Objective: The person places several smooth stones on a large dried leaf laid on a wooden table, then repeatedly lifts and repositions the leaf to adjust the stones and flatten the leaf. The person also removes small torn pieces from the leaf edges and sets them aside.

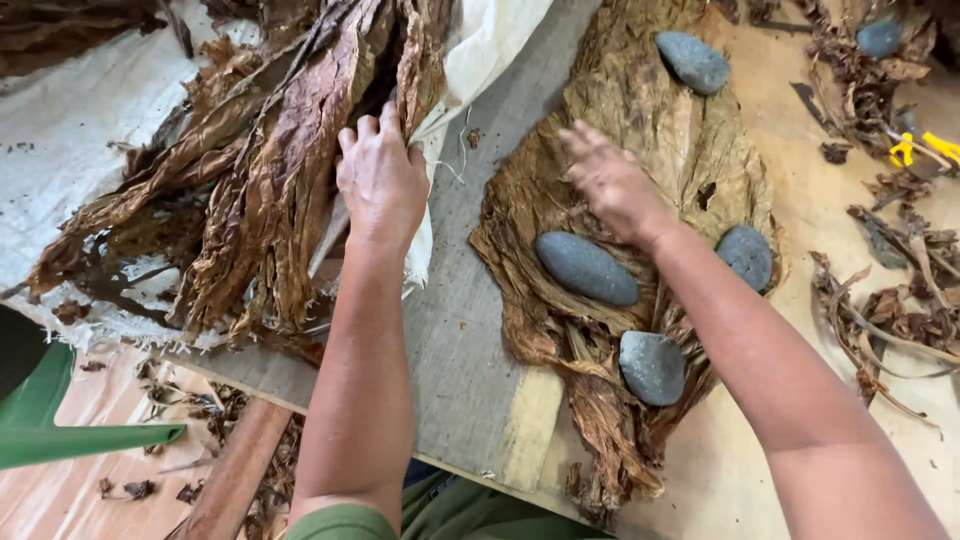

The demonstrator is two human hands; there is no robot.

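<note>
Sorting dried leaves: the unsorted heap (250,190) on white cloth (80,130) remains large, the left hand (380,175) gripping one leaf there. The flattened stack (620,120), seemingly partway done, lies under four stones (586,268), the right hand (612,182) open upon it.

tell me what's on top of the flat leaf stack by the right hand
Four grey stones and the right hand rest on the leaf stack; leaves beneath them are hidden.
</note>
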